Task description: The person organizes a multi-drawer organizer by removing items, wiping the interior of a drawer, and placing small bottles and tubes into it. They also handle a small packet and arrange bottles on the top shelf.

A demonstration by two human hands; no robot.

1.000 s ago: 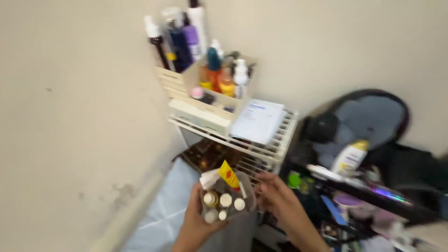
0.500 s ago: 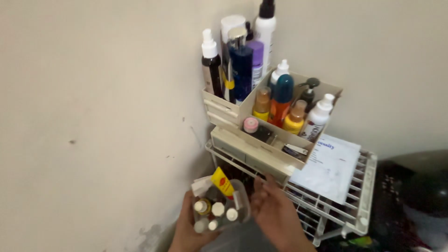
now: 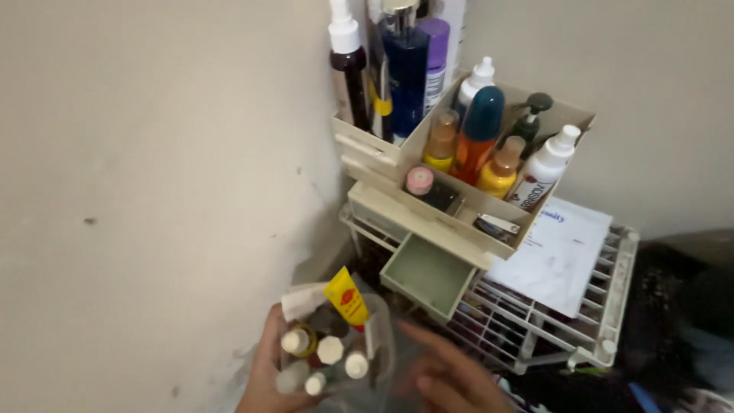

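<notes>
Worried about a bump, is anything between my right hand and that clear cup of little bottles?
Nothing visible. The right hand sits just beside the clear cup, which the left hand holds.

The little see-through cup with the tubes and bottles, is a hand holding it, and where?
Yes. The left hand holds the clear cup from its left side and bottom. The right hand is open beside it and holds nothing.

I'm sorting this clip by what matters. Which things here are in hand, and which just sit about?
In hand:
- left hand holding a clear container of small bottles and a yellow tube
- right hand, open beside it

Sitting about:
- open green drawer
- beige organiser with bottles
- white wire rack
- white packet
</notes>
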